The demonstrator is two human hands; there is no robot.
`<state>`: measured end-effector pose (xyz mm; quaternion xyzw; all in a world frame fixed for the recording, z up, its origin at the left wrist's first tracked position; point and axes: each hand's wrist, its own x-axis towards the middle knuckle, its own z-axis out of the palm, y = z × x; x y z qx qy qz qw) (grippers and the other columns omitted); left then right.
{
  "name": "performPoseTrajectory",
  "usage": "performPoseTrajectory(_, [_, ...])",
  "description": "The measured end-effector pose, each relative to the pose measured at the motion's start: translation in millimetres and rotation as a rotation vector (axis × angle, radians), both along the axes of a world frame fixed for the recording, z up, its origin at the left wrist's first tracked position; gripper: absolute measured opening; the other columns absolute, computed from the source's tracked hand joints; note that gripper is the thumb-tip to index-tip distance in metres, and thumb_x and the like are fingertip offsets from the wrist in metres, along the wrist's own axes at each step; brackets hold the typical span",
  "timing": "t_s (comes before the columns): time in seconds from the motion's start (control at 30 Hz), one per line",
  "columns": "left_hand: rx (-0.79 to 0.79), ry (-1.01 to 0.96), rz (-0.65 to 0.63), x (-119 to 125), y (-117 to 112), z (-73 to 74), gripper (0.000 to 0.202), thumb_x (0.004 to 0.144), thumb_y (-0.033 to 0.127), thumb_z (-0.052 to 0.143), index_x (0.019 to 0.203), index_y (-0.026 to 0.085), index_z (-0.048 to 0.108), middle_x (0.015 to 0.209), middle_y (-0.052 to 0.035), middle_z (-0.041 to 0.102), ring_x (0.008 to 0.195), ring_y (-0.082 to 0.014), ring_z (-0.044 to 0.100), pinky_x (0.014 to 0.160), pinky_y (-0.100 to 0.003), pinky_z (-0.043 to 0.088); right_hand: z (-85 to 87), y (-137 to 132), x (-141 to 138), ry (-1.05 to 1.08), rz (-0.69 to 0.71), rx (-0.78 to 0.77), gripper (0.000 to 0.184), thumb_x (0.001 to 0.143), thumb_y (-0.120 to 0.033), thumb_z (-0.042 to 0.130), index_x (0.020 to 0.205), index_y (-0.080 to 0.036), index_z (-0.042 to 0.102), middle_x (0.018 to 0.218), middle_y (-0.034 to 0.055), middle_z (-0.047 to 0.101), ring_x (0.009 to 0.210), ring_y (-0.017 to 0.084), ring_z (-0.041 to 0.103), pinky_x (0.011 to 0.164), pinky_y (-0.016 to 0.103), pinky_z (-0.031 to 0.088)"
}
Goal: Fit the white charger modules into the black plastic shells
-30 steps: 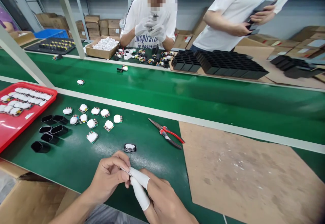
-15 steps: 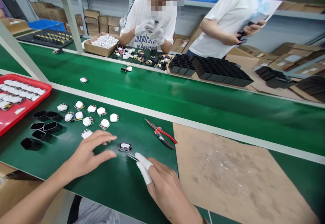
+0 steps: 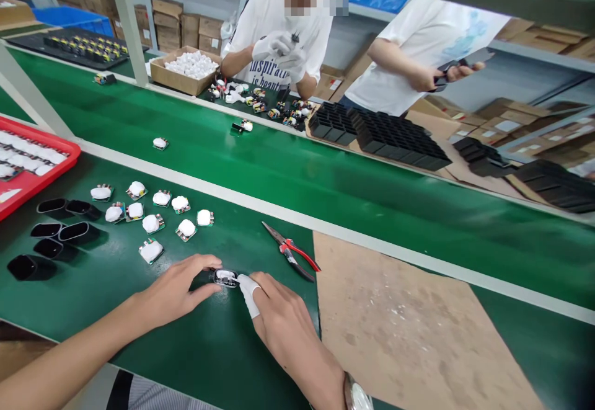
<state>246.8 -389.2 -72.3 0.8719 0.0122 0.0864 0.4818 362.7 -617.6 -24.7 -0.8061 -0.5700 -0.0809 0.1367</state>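
Note:
A small black housing (image 3: 225,278) with a white part inside stands on the green mat (image 3: 139,286). My left hand (image 3: 174,289) pinches it from the left between thumb and fingers. My right hand (image 3: 279,320), with white cots on two fingertips, touches its right side and holds a thin metal tool whose tip reaches the housing. Several white-capped circuit parts (image 3: 153,211) lie just beyond my left hand.
Empty black housings (image 3: 51,236) sit at the left beside a red tray (image 3: 44,180) of white parts. Red-handled cutters (image 3: 292,254) lie by a cardboard sheet (image 3: 418,329). Beyond the green conveyor belt (image 3: 325,174), two people work near black trays (image 3: 385,131) and a box (image 3: 186,78).
My left hand let go of my right fingers, swept out over the mat and closed on the black housing. My right hand moved forward until its tool met the housing.

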Motion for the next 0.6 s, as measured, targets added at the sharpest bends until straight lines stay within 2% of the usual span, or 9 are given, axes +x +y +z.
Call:
performPoseTrajectory(0.23, [0.027, -0.036, -0.045, 0.3, 0.9, -5.9, 0.033, 0.103, 0.031, 0.066, 0.135, 0.028, 0.061, 0.126, -0.007, 0.074, 0.113, -0.0258, 0.073, 0.097, -0.039, 0.06, 8.8, 0.0, -1.3, 0.005, 0.018, 0.014, 0.026, 0.084, 0.003, 0.049, 0.084, -0.021, 0.058, 0.098, 0.0087, 0.067, 0.077, 0.021, 0.062, 0.062, 0.034, 0.05])
performPoseTrajectory(0.43, [0.014, -0.092, -0.032, 0.2, -4.4, -12.1, 0.049, 0.097, 0.033, 0.074, 0.142, 0.028, 0.055, 0.113, -0.0071, 0.071, 0.103, -0.0257, 0.073, 0.09, -0.038, 0.061, 9.8, 0.5, -6.7, -0.069, 0.005, -0.008, 0.025, 0.082, 0.003, 0.052, 0.081, -0.021, 0.057, 0.1, 0.0103, 0.067, 0.081, 0.023, 0.063, 0.067, 0.034, 0.051])
performPoseTrajectory(0.6, [0.057, -0.076, -0.077, 0.7, -7.1, -10.6, 0.052, 0.099, 0.034, 0.073, 0.145, 0.029, 0.052, 0.121, -0.0082, 0.069, 0.103, -0.025, 0.072, 0.09, -0.038, 0.06, 13.2, -3.3, -10.4, -0.103, 0.012, 0.003, 0.026, 0.082, 0.003, 0.048, 0.08, -0.022, 0.056, 0.097, 0.0116, 0.067, 0.077, 0.023, 0.06, 0.062, 0.035, 0.049])
